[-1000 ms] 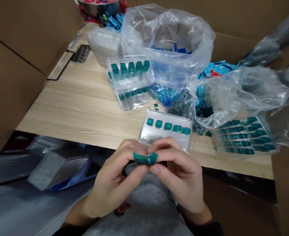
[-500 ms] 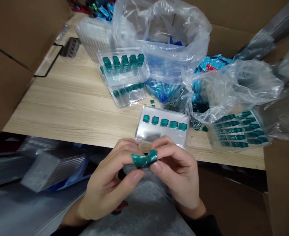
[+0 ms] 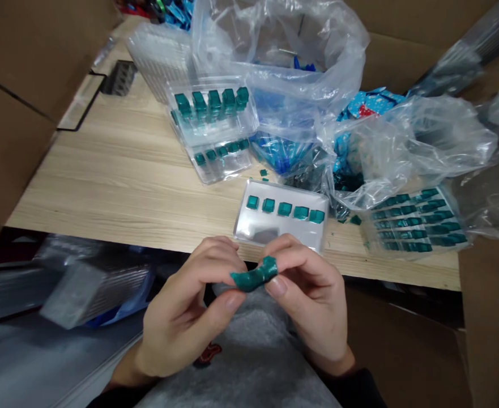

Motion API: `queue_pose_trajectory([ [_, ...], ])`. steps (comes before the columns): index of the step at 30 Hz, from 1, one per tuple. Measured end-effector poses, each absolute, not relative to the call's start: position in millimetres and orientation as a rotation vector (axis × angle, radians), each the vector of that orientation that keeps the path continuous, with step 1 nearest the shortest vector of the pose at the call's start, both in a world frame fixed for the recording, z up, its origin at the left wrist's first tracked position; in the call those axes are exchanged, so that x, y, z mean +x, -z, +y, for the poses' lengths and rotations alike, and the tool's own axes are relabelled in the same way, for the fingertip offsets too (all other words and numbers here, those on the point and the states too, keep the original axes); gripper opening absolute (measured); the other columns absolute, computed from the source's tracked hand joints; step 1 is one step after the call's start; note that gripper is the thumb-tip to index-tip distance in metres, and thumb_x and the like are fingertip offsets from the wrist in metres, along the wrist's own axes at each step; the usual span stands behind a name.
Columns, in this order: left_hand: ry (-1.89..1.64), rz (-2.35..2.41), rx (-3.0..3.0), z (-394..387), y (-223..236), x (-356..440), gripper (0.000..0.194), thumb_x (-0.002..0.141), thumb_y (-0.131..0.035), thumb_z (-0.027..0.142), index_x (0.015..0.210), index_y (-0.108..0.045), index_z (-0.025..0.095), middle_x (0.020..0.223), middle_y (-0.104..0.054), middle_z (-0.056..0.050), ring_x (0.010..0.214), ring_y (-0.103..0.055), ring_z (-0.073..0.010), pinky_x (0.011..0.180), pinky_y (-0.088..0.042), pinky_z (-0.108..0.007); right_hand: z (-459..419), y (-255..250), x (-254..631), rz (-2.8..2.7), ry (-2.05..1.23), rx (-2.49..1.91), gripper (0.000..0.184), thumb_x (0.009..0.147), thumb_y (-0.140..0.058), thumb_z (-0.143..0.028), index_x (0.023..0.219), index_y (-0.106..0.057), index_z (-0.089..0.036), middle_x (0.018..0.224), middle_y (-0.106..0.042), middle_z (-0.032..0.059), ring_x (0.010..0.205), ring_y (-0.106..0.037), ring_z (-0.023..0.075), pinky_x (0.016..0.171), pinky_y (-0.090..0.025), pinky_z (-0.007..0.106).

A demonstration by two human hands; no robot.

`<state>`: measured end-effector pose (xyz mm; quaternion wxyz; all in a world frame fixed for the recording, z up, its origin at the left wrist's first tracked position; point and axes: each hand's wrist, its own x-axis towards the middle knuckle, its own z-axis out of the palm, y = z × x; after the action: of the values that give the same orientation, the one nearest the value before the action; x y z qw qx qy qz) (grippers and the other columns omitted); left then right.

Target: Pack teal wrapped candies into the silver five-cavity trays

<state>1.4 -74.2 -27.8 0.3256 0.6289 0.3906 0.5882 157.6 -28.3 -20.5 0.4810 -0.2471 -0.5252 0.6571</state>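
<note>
as left hand and right hand clamp fingers on bent teal strip, seemingly rubbery, clear tray beyond

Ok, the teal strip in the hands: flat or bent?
Bent. The teal strip bows into a curve, its right end higher, pinched between the thumbs and fingers of the left hand and right hand.

The teal strip now bows into an arc between the left hand and right hand, its right end turned up, where half a second ago it lay flatter and twisted. The view has swung since the first picture: the counter sits higher and further left, and the steel bowl has left the frame.
</note>
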Motion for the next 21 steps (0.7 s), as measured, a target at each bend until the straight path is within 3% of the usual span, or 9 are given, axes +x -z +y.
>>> queue_pose_trajectory([
  [6, -1.549, 1.036, 1.659, -73.9, 27.3, 2.2, 0.012, 0.096, -0.057, 0.011, 0.107, -0.061, 0.016, 0.090, -0.066, -0.001, 0.090, -0.060, -0.0134, 0.097, -0.049, -0.035, -28.3, 17.5, 158.2, -1.310, -1.584, -0.619, 0.006, 0.092, -0.068, -0.019, 0.094, -0.071, -0.024, 0.088, -0.065, 0.0003, 0.085, -0.063, 0.0123, 0.081, -0.055, 0.029],
  [11, -1.551, 1.077, 1.665, -74.1, 27.2, 3.2, 0.017, 0.095, -0.057, 0.010, 0.109, -0.061, 0.018, 0.092, -0.066, -0.001, 0.091, -0.060, -0.0141, 0.098, -0.049, -0.035, -28.6, 18.2, 158.7, -1.345, -1.528, -0.609, 0.014, 0.091, -0.067, -0.013, 0.098, -0.072, -0.024, 0.088, -0.066, 0.0004, 0.085, -0.063, 0.0120, 0.080, -0.055, 0.028],
  [18, -1.541, 1.133, 1.673, -72.8, 28.6, 3.0, 0.016, 0.095, -0.057, 0.014, 0.108, -0.062, 0.022, 0.087, -0.067, 0.000, 0.084, -0.061, -0.0154, 0.091, -0.053, -0.038, -26.6, 20.7, 158.2, -1.388, -1.468, -0.604, 0.022, 0.090, -0.068, -0.012, 0.105, -0.073, -0.027, 0.093, -0.070, 0.0012, 0.088, -0.066, 0.0143, 0.080, -0.057, 0.031],
  [21, -1.538, 1.145, 1.691, -75.4, 30.5, 1.5, 0.015, 0.094, -0.060, 0.020, 0.108, -0.064, 0.025, 0.087, -0.066, 0.002, 0.081, -0.060, -0.0136, 0.094, -0.052, -0.037, -23.8, 17.9, 159.6, -1.448, -1.388, -0.571, 0.016, 0.089, -0.071, -0.015, 0.102, -0.073, -0.024, 0.095, -0.071, 0.0028, 0.089, -0.067, 0.0144, 0.081, -0.059, 0.030],
])
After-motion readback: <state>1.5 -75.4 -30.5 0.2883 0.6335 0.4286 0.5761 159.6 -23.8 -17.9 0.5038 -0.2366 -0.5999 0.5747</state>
